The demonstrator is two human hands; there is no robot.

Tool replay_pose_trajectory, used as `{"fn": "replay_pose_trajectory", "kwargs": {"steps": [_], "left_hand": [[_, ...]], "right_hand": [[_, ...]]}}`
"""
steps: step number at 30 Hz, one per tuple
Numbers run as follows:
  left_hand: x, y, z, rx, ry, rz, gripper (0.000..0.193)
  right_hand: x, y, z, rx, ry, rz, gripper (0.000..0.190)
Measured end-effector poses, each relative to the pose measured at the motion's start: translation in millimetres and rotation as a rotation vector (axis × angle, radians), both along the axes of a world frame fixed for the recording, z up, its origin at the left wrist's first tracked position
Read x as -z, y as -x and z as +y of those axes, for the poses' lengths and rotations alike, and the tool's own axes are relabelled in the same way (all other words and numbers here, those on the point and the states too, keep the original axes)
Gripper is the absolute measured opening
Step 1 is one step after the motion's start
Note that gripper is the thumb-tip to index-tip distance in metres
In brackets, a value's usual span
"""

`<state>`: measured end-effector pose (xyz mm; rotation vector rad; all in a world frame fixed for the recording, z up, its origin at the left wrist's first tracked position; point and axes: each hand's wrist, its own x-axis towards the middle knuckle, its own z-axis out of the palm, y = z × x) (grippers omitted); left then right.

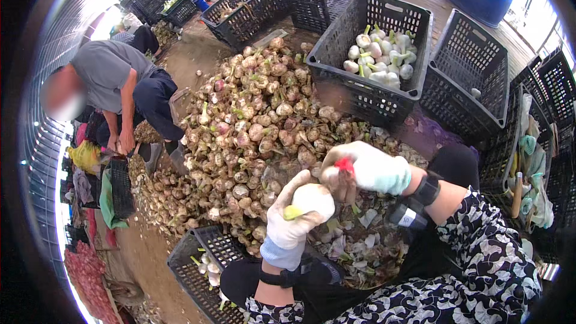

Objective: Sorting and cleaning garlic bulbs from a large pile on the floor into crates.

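My left hand [290,220], in a white knitted glove with a blue cuff, is closed around a peeled white garlic bulb [313,200] with a short yellow-green stem. Close to its right, my right hand [364,168] wears a similar glove with a mint cuff. Its fingers hold a small red object [345,166], blurred; whether it is a tool's handle I cannot tell. Beyond both hands spreads a large heap of unpeeled garlic [256,135]. Loose peelings [360,252] lie below the hands, between my legs.
Cleaned bulbs [384,56] fill part of a black plastic crate [360,94] ahead. Another crate [465,72] stands right of it. A crate [193,274] with trimmed bulbs is at the lower left. A crouching person [117,72] works at the left. A wooden handle [517,194] shows at right.
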<state>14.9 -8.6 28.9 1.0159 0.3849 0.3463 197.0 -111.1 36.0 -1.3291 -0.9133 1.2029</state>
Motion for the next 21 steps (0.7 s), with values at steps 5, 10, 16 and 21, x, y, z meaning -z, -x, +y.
{"fn": "replay_pose_trajectory", "kwargs": {"steps": [5, 10, 16, 21], "left_hand": [[8.1, 1.5, 3.1, -0.115, -0.034, 0.004, 0.075], [7.2, -1.8, -0.1, -0.129, -0.097, 0.081, 0.072], [8.2, -3.2, 2.0, -0.150, -0.064, 0.073, 0.067], [25.6, -11.0, -5.2, -0.337, 0.015, -0.027, 0.068]], "right_hand": [[-1.4, 4.7, -4.5, 0.091, -0.192, -0.509, 0.028], [5.1, 10.6, -10.8, 0.116, -0.173, -0.695, 0.022], [7.5, 7.6, -8.6, 0.150, -0.182, -0.261, 0.028], [5.6, 44.3, -6.7, 0.196, -0.241, -0.562, 0.018]]}}
